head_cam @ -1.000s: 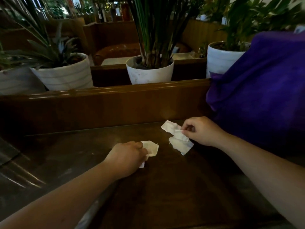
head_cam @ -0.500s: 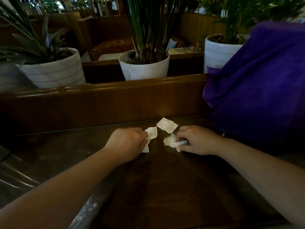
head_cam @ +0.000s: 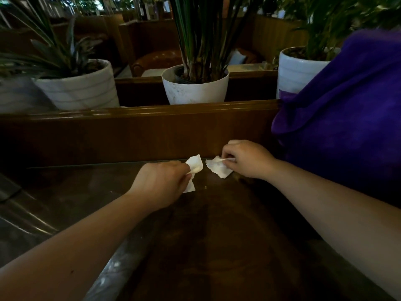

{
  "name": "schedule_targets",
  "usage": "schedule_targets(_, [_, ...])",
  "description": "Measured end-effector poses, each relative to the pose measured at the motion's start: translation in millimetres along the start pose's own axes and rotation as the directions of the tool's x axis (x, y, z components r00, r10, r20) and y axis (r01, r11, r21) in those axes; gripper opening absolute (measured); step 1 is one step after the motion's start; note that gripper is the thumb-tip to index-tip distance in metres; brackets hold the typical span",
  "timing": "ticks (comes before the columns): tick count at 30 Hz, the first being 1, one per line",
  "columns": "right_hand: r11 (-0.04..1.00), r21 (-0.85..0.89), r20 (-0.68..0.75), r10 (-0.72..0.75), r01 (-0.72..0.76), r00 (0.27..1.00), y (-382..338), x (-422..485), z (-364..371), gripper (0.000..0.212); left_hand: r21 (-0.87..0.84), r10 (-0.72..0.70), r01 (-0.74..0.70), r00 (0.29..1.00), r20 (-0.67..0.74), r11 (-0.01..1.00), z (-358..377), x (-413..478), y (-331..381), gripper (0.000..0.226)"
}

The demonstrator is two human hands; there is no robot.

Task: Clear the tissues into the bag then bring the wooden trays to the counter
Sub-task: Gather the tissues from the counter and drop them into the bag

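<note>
My left hand point(head_cam: 160, 183) pinches a crumpled white tissue point(head_cam: 194, 167) near the far edge of the dark wooden table point(head_cam: 206, 246). Part of that tissue hangs below my fingers. Just to its right, my right hand point(head_cam: 247, 158) grips another white tissue point(head_cam: 218, 169) that touches the tabletop. A large purple cloth bag point(head_cam: 347, 118) rises at the right, right behind my right hand. No wooden tray is in view.
A wooden partition point(head_cam: 134, 129) runs along the table's far edge. Three white plant pots stand behind it: left point(head_cam: 78, 88), middle point(head_cam: 195, 88), right point(head_cam: 295, 70). A glossy strip runs along the table's left side point(head_cam: 26, 216).
Both hands have moved farther toward the partition. The loose tissue that lay between them is now in a hand; none lies free on the table.
</note>
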State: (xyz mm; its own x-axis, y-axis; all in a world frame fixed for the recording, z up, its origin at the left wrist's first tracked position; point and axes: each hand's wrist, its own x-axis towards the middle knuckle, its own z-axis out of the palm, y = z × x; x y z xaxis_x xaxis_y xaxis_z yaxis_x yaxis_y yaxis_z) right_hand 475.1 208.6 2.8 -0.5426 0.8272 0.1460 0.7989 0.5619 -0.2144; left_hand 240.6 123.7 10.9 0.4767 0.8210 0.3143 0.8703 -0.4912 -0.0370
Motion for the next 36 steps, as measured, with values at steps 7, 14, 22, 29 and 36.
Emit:
schedule_targets(7, [0.996,-0.082,0.157,-0.032,0.045,0.987,5.8,9.3,19.8,0.033,0.048,-0.062,0.063,0.997,-0.040,0.997,-1.7,-11.4,8.0,0.012])
schedule_targets(14, [0.993,-0.077,0.098,-0.084,0.092,0.992,8.2,-1.0,19.8,0.019,0.082,-0.111,0.115,0.992,-0.060,0.990,-3.1,-16.3,13.6,0.011])
schedule_targets(22, [0.999,-0.031,-0.068,-0.045,0.043,0.997,-29.2,-50.9,-3.4,0.017,-0.008,-0.069,0.069,0.997,0.029,0.998,-15.3,-25.4,22.4,0.027])
schedule_targets(29, [0.980,0.100,-0.184,0.190,-0.174,0.964,-68.2,-127.5,-18.0,0.014,-0.123,0.042,-0.030,0.995,0.090,0.992,-44.4,-43.8,48.8,0.026])
schedule_targets(36, [0.924,0.172,-0.265,0.378,-0.342,0.887,-113.1,-225.9,-5.1,0.008,-0.172,0.252,-0.258,0.966,-0.054,0.951,-30.8,-77.7,85.1,0.029])
